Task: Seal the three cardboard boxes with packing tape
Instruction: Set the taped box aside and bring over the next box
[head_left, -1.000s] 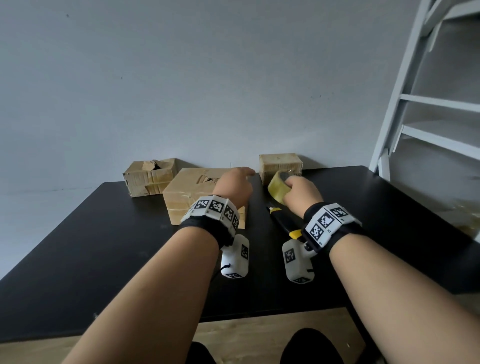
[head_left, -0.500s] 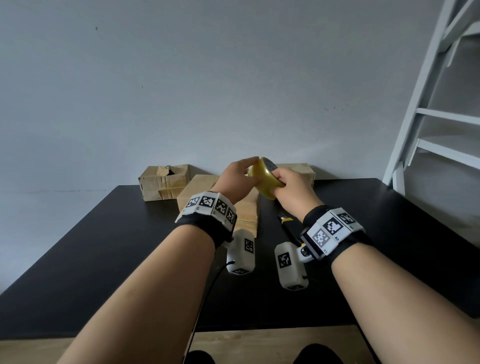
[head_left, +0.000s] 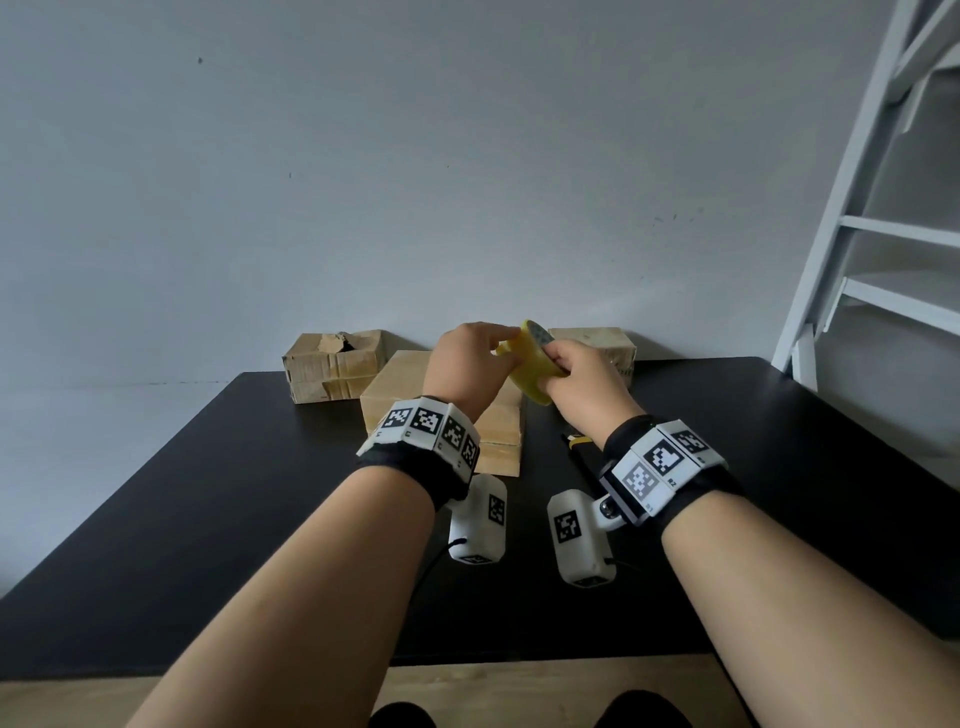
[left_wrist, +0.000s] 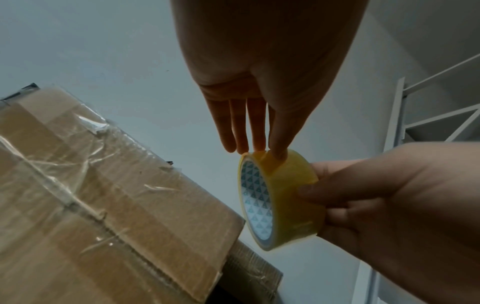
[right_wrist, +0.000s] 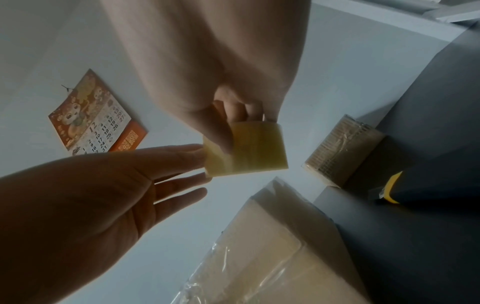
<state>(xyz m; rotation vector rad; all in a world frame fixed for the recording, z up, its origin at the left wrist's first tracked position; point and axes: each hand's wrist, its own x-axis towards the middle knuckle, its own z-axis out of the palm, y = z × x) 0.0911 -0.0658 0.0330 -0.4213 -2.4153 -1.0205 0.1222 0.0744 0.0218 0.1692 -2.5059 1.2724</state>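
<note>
My right hand (head_left: 576, 384) grips a yellow roll of packing tape (head_left: 530, 364) in the air above the middle cardboard box (head_left: 405, 395). My left hand (head_left: 478, 353) reaches across with straight fingers, and its fingertips (left_wrist: 278, 152) touch the upper rim of the tape roll (left_wrist: 285, 197). The middle box (left_wrist: 103, 195) has wrinkled clear tape along its seam. A box with a torn top (head_left: 332, 364) stands at the back left. A small box (head_left: 597, 340) sits at the back right, behind my hands.
A black and yellow utility knife (head_left: 579, 447) lies on the black table (head_left: 208, 519) under my right wrist. A white ladder-like frame (head_left: 857, 234) stands past the table's right end. A calendar (right_wrist: 96, 115) hangs on the wall.
My right hand lifted the tape roll from near the table to above the middle box. My left hand left the box top and came over to touch the roll.
</note>
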